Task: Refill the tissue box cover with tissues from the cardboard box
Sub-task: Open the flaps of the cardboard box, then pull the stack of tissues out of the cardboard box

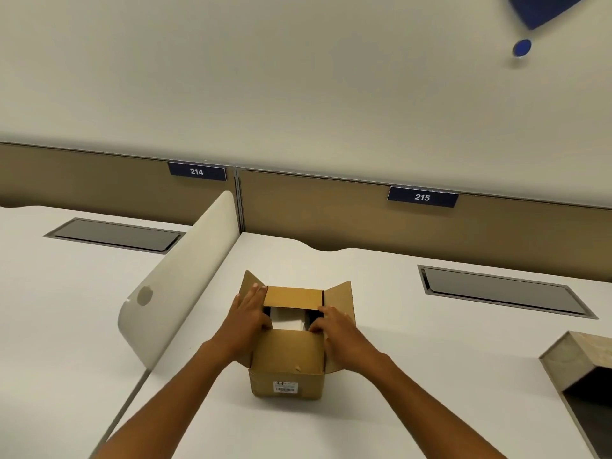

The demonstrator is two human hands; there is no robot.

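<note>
A brown cardboard box [287,369] stands on the white desk in front of me, its top flaps partly open. Through the gap shows a white pack of tissues [287,319]. My left hand [249,313] lies on the box's left flap with its thumb curled into the opening. My right hand [332,324] rests on the right flap, fingertips hooked into the opening at the tissue pack's right side. Whether either hand grips the tissues is hidden. The grey stone-look tissue box cover [578,376] lies on its side at the right edge, its hollow inside dark.
A white curved divider [178,279] separates this desk from the one on the left. Dark cable hatches [503,289] [116,235] are set into both desks. A tan partition [331,210] with labels 214 and 215 runs along the back.
</note>
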